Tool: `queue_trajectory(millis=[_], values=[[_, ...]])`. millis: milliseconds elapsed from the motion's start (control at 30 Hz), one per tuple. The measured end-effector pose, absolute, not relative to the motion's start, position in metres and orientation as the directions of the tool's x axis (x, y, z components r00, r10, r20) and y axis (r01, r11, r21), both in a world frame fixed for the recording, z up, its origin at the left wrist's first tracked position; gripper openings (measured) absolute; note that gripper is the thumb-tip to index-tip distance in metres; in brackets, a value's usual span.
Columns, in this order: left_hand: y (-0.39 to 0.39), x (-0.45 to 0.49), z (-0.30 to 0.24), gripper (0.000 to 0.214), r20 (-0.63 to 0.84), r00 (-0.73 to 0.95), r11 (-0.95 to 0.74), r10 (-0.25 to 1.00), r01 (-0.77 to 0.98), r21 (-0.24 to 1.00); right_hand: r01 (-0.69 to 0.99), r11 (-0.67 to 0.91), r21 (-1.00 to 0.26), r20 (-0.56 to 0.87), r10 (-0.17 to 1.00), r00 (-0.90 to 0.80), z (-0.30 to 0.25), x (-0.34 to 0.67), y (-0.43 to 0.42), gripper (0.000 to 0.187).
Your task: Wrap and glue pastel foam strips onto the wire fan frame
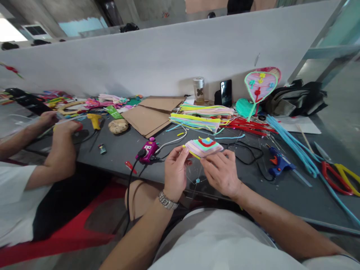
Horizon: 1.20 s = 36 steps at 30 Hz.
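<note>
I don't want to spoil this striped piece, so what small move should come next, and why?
Perhaps press the yellow strip against the striped piece with your right hand: the strip runs along the lower edge, your left hand holds the left end, and I can't tell whether it's fastened.

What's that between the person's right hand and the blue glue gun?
The head view shows a looping black cable on the table, between the right hand and the blue glue gun.
</note>
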<state>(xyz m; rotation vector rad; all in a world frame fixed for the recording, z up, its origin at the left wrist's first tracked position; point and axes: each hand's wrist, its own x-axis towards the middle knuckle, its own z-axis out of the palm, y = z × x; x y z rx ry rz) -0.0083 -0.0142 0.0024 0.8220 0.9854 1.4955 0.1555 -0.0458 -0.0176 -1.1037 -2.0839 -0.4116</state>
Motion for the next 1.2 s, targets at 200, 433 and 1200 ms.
queue_trajectory(millis=[200,433,1200], values=[[-0.012,-0.013,0.004,0.037,-0.121,-0.129,0.044,0.984,-0.485,0.873,0.830,0.557,-0.022,0.731,0.576,-0.367,-0.022,0.163,-0.051,0.019],[-0.013,-0.013,0.003,0.037,-0.118,-0.125,0.037,0.985,-0.513,0.858,0.831,0.556,0.001,0.718,0.578,-0.388,-0.015,0.165,-0.046,0.020],[-0.016,-0.014,0.000,0.029,0.015,-0.196,-0.095,0.980,-0.407,0.909,0.607,0.746,0.274,0.515,0.420,-0.747,0.023,0.168,-0.021,0.025]])
